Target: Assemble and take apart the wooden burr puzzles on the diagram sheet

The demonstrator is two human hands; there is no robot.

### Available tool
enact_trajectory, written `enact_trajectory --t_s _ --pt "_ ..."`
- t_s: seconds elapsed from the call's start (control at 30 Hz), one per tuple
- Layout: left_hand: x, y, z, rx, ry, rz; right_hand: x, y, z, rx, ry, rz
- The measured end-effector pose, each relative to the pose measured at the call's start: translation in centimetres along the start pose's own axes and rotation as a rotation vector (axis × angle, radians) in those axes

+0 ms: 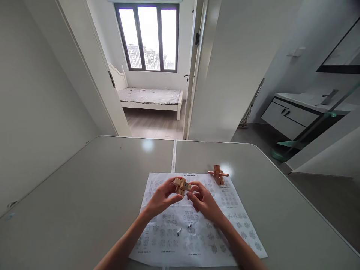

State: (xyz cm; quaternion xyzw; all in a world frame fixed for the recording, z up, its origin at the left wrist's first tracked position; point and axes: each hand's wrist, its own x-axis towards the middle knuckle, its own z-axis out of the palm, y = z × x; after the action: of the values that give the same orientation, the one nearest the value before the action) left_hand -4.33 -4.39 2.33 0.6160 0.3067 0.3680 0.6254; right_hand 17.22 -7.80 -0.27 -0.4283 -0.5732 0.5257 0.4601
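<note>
A small wooden burr puzzle [181, 186] of interlocked light-wood blocks, with a dark mark on one face, is held above the printed sheet. My left hand [163, 195] grips it from the left, thumb below and fingers behind. At its right side my right hand [203, 198] has its thumb and fingers bent close to a block end; whether they pinch it is hard to make out. Beneath both hands lies the large white instruction sheet [168, 245] with rows of small drawings. A second, reddish-brown wooden puzzle [218, 174] stands at the sheet's upper right.
The grey table [70, 210] has a seam down its middle and rounded far corners. The paper has two small torn spots near its centre. Past the table are an open doorway, a bed [152, 96] under a window, and a sink cabinet [292, 114] at the right.
</note>
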Motion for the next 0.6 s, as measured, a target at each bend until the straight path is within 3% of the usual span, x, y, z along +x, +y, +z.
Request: enact_trajectory --t_s 0.3,0.6 --pt "-0.18 0.47 0.35 -0.073 -0.048 -0.07 -0.58 0.29 0.35 -0.374 0.032 -0.192" --pt "-0.25 0.41 0.21 -0.088 0.026 -0.075 -0.51 0.85 0.62 -0.338 0.035 -0.17"
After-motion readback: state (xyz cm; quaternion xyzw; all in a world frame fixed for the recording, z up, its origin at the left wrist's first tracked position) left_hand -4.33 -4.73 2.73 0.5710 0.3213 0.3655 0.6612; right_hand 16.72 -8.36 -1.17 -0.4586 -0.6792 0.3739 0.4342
